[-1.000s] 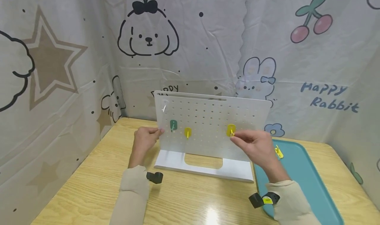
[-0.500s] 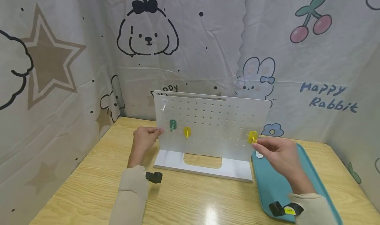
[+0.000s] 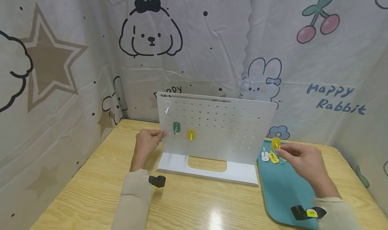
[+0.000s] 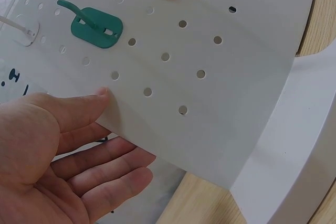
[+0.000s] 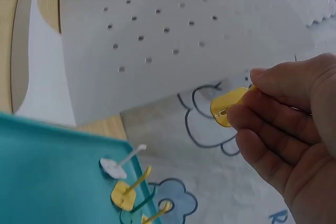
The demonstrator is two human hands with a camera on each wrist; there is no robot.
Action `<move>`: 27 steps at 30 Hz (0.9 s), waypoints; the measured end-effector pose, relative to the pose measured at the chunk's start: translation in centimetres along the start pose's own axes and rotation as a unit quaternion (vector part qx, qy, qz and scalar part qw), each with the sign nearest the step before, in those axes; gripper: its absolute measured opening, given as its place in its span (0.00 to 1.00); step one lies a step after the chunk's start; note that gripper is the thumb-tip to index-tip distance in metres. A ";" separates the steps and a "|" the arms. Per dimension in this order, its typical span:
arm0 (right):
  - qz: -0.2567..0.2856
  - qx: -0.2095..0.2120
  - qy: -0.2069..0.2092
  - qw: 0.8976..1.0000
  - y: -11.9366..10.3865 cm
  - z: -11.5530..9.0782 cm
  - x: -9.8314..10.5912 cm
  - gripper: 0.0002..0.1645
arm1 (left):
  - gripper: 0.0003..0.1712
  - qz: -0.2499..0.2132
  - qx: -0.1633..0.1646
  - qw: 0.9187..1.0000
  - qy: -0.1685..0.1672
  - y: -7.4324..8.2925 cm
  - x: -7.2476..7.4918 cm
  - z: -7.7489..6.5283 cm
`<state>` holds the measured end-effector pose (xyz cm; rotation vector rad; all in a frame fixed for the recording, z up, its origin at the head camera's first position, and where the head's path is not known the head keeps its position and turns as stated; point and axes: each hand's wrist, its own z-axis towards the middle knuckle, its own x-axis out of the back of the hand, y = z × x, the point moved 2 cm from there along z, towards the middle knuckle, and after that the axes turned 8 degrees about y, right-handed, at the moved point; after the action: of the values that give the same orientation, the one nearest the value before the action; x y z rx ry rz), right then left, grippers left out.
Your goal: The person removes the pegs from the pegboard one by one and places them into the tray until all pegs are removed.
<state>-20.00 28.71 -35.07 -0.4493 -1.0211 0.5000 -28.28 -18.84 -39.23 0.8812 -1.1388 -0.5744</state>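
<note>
A white pegboard (image 3: 218, 132) stands upright on its white base. My left hand (image 3: 149, 140) pinches the board's left edge, thumb on the front and fingers behind it. On the board hang a green hook (image 4: 97, 27), a yellow hook (image 3: 191, 134) and a white hook (image 3: 167, 108) near the top left corner. To the right of the board, my right hand (image 3: 306, 161) pinches another yellow hook (image 5: 229, 107) by its prong, above the far end of the blue tray (image 3: 288, 193). In the tray, close below it, lie a white hook (image 5: 113, 168), yellow hooks and a green one.
The wooden table (image 3: 188, 203) carries the board and the tray. A printed curtain (image 3: 206, 55) hangs behind and on both sides. The board's base (image 3: 209, 174) juts toward the front, and its right end lies beside the tray.
My right hand has moved right, away from the board's front, to over the tray with the yellow hook in its fingers. My left hand has stayed on the board's edge.
</note>
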 end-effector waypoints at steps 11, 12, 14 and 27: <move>-0.035 -0.080 -0.040 0.995 4.6 0.7 -0.4 0.25 | 0.20 0.000 0.004 1.000 -0.003 -0.1 0.0 0.2; -0.038 -0.086 -0.044 0.995 5.0 0.8 -0.4 0.25 | 0.21 0.000 0.006 1.000 -0.003 -0.1 0.0 0.2; -0.043 -0.099 -0.054 0.993 5.6 1.0 -0.5 0.27 | 0.21 0.001 0.007 1.000 -0.004 -0.2 0.0 0.2; -0.069 -0.146 -0.105 0.981 9.8 2.1 -0.5 0.26 | 0.22 0.004 0.011 1.000 -0.007 -0.1 0.1 0.2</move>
<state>-23.89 36.50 -40.07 -0.5907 -1.3283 0.2758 -28.41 -19.03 -39.19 0.8927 -1.1625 -0.5629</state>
